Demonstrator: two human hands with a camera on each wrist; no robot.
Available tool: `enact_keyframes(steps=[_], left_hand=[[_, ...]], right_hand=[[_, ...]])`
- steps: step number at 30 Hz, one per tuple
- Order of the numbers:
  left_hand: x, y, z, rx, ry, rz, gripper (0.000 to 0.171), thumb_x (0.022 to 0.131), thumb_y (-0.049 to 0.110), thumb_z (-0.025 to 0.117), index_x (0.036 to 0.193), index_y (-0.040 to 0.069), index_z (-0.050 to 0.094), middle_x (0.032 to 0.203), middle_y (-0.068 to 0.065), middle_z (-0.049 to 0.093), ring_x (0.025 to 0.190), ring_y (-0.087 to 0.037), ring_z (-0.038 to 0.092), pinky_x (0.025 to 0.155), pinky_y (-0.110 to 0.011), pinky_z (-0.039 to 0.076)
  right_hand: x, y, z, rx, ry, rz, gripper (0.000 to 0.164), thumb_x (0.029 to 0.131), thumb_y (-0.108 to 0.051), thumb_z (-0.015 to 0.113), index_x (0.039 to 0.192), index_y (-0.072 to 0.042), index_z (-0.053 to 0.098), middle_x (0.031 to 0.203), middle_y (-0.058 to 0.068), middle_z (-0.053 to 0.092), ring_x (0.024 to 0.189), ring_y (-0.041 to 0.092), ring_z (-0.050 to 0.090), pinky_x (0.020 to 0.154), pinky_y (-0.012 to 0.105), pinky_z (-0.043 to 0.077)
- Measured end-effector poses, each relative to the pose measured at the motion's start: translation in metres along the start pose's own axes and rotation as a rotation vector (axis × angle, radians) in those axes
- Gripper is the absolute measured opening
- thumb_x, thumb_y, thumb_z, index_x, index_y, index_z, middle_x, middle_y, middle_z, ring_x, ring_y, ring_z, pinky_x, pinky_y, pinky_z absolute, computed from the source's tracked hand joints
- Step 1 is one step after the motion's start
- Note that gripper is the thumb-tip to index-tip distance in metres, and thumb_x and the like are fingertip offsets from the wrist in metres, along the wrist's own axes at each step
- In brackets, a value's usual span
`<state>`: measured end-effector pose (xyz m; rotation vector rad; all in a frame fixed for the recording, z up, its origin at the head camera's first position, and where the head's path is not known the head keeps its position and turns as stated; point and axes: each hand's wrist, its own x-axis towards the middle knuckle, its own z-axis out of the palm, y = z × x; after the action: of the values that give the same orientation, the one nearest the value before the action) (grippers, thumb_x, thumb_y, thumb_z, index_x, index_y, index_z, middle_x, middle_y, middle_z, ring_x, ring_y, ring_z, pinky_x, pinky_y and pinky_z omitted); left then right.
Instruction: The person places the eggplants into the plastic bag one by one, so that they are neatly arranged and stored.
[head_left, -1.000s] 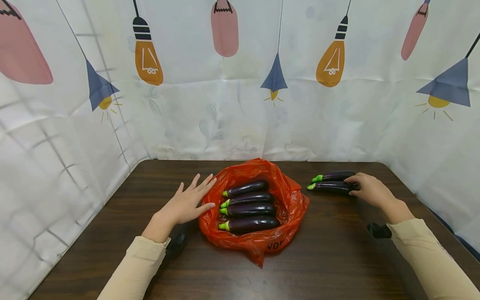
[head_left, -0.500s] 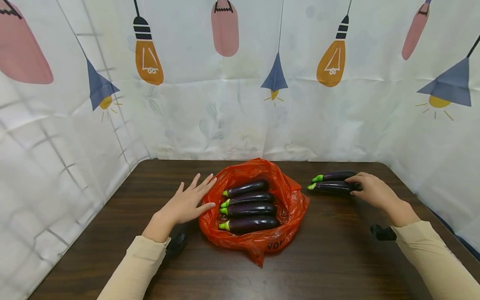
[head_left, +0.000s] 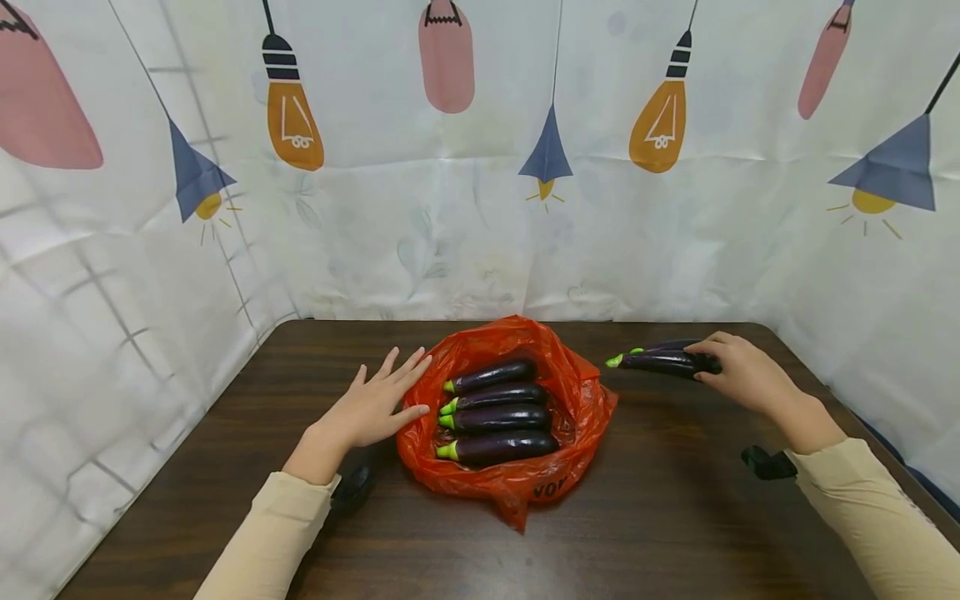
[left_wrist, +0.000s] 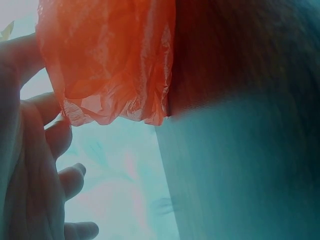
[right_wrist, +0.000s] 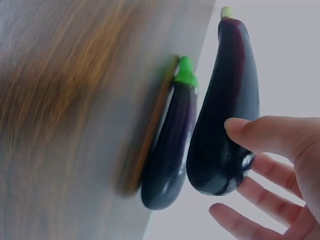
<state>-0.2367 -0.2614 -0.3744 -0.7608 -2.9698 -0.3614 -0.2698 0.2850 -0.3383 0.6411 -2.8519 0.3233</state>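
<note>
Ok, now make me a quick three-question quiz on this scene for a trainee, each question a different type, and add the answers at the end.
1. Count: how many eggplants lie inside the red bag?

2. True or false: the left hand has its fingers wrapped round an eggplant.

3. Multiple choice: what is in the grip of the right hand?
A) The rim of the bag
B) A single eggplant
C) Nothing at all

Key:
1. Four.
2. False; its fingers are spread at the bag's edge.
3. B; another eggplant lies near it on the table.
</note>
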Motion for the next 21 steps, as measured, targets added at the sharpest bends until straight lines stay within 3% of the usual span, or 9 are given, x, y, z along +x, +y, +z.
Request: enact_keyframes(steps=[14, 21], left_hand=[[0.0, -0.001, 0.001, 0.0, 0.004, 0.002, 0.079, 0.103, 0.053, 0.054, 0.165, 0.016, 0.024, 0.171, -0.006, 0.016, 0.155, -0.042, 0.007, 0.111, -0.078, 0.006], [0.0, -0.001, 0.0, -0.002, 0.003, 0.003, 0.079, 0.103, 0.053, 0.054, 0.165, 0.016, 0.023, 0.171, -0.006, 0.016, 0.155, -0.042, 0.007, 0.111, -0.078, 0.006]], right_hand=[[0.003, -0.017, -0.008, 0.023, 0.065, -0.066, 0.042, 0.084, -0.001, 0.081, 0.123, 0.007, 0.068, 0.115, 0.027, 0.061, 0.102, 0.046, 0.06, 0.081, 0.059, 0.052], [0.006, -0.028, -0.014, 0.009, 0.063, -0.052, 0.044, 0.087, -0.001, 0.079, 0.128, 0.006, 0.066, 0.122, 0.031, 0.059, 0.108, 0.05, 0.059, 0.085, 0.062, 0.05]])
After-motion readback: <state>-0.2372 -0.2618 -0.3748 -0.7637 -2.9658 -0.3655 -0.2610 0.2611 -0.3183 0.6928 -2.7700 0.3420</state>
